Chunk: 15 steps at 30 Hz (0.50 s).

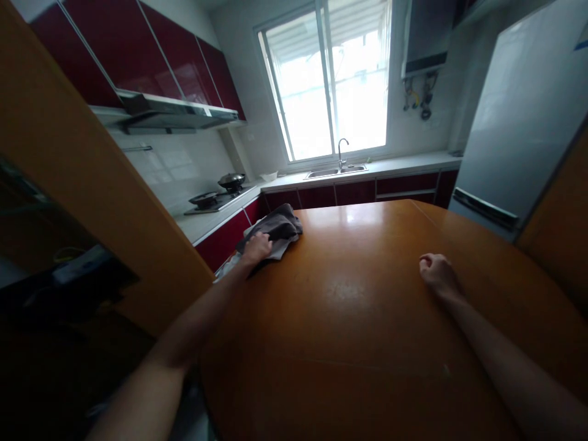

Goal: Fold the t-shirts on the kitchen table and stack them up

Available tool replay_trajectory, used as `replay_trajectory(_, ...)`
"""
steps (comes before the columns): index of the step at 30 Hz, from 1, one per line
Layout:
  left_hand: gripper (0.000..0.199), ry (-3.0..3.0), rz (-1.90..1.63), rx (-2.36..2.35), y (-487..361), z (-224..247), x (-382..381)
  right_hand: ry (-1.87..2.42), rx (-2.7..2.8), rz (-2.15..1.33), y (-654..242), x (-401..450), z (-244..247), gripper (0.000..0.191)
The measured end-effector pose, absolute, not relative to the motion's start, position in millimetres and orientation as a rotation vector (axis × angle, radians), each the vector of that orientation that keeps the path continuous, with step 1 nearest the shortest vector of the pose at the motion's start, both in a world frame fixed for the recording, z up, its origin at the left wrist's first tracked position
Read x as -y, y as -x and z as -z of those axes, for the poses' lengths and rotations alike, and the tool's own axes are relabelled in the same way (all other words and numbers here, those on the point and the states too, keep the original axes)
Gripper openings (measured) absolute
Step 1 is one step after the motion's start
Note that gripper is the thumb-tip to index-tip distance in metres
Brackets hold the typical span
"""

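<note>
A crumpled grey cloth (pixel 283 224) lies in a heap at the far left edge of the wooden table (pixel 344 324). Lighter fabric shows beneath it and hangs toward the edge. My left hand (pixel 258 246) reaches out to this heap, its fingers curled into the grey cloth. On the right side of the tabletop is my right hand (pixel 438 273), closed in a loose fist, apart from the cloth. Nothing shows in its fingers.
Behind the table runs a white counter with a sink (pixel 324 173) and faucet (pixel 340 153) below the window. Two pans, one a lidded wok (pixel 231 179), sit on the stove at left. A refrigerator (pixel 519 116) stands at right, and a wooden panel (pixel 114 184) rises close at left.
</note>
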State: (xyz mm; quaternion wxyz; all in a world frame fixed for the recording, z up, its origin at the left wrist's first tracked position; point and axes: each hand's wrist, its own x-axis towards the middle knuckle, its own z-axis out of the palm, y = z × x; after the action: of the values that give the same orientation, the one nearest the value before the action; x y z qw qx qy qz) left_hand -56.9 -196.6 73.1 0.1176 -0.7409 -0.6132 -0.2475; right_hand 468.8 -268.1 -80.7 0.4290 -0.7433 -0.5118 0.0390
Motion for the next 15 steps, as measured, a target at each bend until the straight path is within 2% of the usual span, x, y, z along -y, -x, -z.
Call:
replay_trajectory(3, 0.03, 2.352, 0.645, 1.795, 5, 0, 216, 1.911, 1.461, -0.031, -435, 278, 66, 0.034)
replay_trajectory(6, 0.045, 2.57, 0.546, 1.795, -44, 41, 228, 1.886, 1.688, -0.03, -398, 289, 54, 0.039)
replay_trajectory(12, 0.057, 2.698, 0.296, 1.798, -62, 47, 233, 1.984, 1.996, -0.118, -363, 298, 51, 0.066)
replay_trajectory(15, 0.057, 2.692, 0.273, 1.78, -57, 45, 231, 2.051, 2.074, -0.24, -364, 297, 52, 0.07)
